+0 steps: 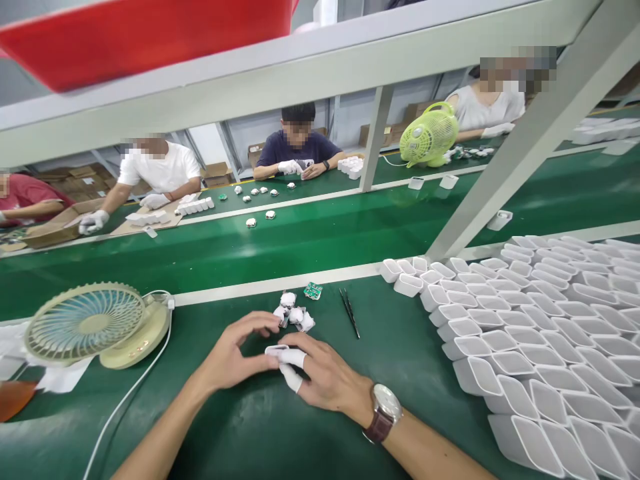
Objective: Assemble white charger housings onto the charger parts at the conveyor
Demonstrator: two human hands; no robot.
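My right hand (325, 377), with white finger cots on its thumb and index finger and a watch at the wrist, is closed on a small white plastic case (276, 349). My left hand (237, 353) curves round from the other side, its thumb at the case's near end and its fingers spread apart above. Just beyond my hands lies a small cluster of white wrapped parts (295, 313). A green circuit board (313, 291) rests behind that cluster. Black tweezers (350, 313) lie on the green mat to the right.
Rows of white open-ended cases (520, 333) cover the right side. A beige fan (95, 327) with a white cable stands at left. Beyond a green conveyor (240, 243), several people work near a lime-green fan (430, 135). A slanting metal post (520, 133) and a red bin (150, 40) are overhead.
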